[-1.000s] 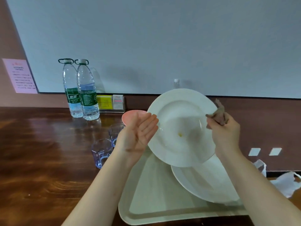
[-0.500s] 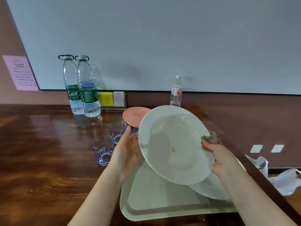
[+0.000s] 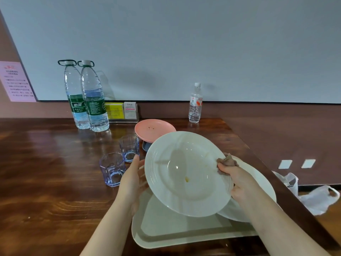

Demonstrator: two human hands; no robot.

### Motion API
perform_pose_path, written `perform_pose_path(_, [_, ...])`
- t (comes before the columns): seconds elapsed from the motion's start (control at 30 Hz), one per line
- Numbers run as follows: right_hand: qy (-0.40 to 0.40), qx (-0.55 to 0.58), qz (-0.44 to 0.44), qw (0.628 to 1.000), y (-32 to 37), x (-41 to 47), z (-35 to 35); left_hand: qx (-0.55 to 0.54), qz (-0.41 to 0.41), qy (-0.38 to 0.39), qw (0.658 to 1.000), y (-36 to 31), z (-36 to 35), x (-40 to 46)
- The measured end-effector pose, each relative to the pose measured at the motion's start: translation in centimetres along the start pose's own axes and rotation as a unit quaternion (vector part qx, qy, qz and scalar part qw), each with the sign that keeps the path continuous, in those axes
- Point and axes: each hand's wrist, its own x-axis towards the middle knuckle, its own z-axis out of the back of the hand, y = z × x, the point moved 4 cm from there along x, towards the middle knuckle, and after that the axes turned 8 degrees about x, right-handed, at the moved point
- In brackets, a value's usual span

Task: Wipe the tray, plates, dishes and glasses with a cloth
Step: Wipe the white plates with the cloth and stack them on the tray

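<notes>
I see the tilted plate (image 3: 186,172) hiding my left hand's (image 3: 133,180) fingers; its grasp is unclear. My right hand (image 3: 238,180) clenches the cloth (image 3: 227,161) against the rim, above the tray (image 3: 166,231).

Water bottles (image 3: 86,97); card holder (image 3: 121,111); plastic bag (image 3: 317,198)

White plate (image 3: 186,174) with ribbed rim and a yellow speck; brownish cloth (image 3: 227,162); cream tray (image 3: 166,231); pink dish (image 3: 154,129); bluish clear glasses (image 3: 112,169); green-labelled bottles (image 3: 94,97); dark brown wood-grain bench (image 3: 46,172).
</notes>
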Motion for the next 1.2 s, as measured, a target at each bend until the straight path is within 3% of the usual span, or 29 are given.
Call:
perform_pose_path(0.17, [0.004, 0.039, -0.004, 0.999, -0.7, -0.5, -1.5, -0.057, 0.05, 0.017, 0.997, 3.0, -0.9, 0.2])
perform_pose_path(0.33, [0.009, 0.079, -0.018, 0.997, -1.0, -1.1, -2.3, -0.051, 0.033, 0.115, 0.991, 3.6, -3.6, -2.7])
perform_pose_path(0.5, [0.012, 0.12, -0.031, 0.992, -2.0, -1.7, -2.4, -0.228, -0.012, 0.108, 0.968, 0.0, -3.3, -2.8])
perform_pose_path(0.57, [0.001, 0.126, -0.007, 0.992, -1.6, -2.0, -2.3, -0.202, -0.024, 0.124, 0.971, -0.4, -2.6, -3.5])
perform_pose_path(0.67, [-0.007, 0.15, 0.01, 0.989, -1.5, -2.3, -2.2, -0.003, -0.028, 0.146, 0.989, 0.8, -3.1, -5.5])
perform_pose_path(0.73, [-0.005, 0.163, 0.022, 0.986, -1.8, -2.4, -2.3, 0.092, -0.022, 0.172, 0.981, 1.7, -4.2, -6.7])
perform_pose_path(0.9, [-0.025, 0.117, 0.068, 0.991, -2.0, -3.2, -2.2, 0.017, 0.028, 0.117, 0.993, 2.6, -6.3, -6.5])
perform_pose_path(1.03, [-0.005, 0.111, 0.103, 0.989, -1.8, -4.1, -2.0, -0.006, 0.008, 0.122, 0.992, 2.9, -6.2, -6.1])
perform_pose_path(1.2, [0.052, 0.12, 0.064, 0.989, -2.1, -4.3, -2.9, -0.03, -0.036, 0.129, 0.991, 1.7, -6.2, -5.2])
